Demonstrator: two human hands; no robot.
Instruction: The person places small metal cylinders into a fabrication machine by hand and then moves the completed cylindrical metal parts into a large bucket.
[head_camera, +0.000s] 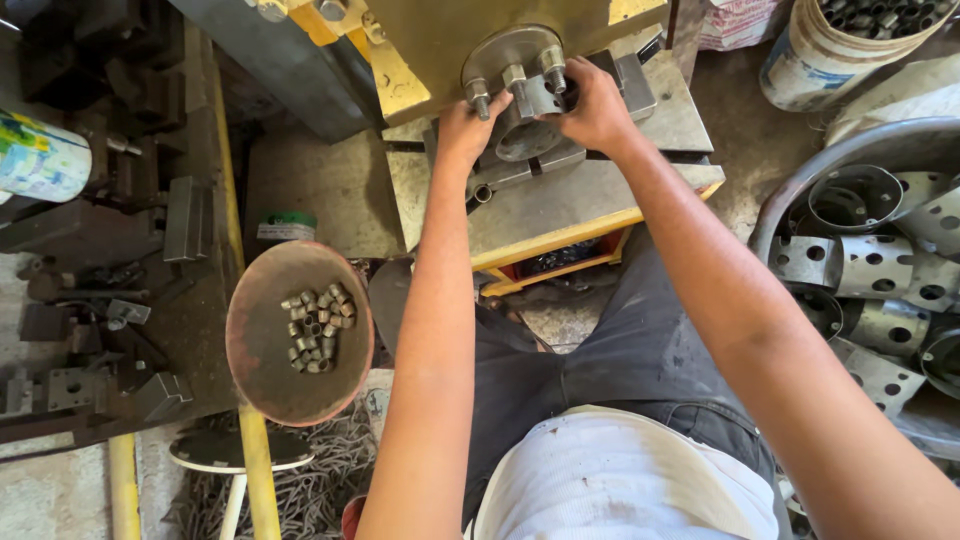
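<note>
A grey metal die fixture (525, 125) with a round hole and upright bolts sits on the steel bed (570, 195) of a yellow press machine (440, 40). My left hand (468, 125) rests against the fixture's left side, fingers near a bolt. At the fixture's right side, my right hand (597, 103) grips the metal block there. Whether a small part lies between the fingers is hidden. A rusty round pan (262, 345) beside my left knee holds several small metal bushings (318, 330).
Perforated metal rings (870, 270) fill a tub at the right. A white bucket (830, 45) of dark parts stands top right. Steel blocks and tooling (110, 300) lie on the left. A white stool (225, 455) and metal scrap sit below the pan.
</note>
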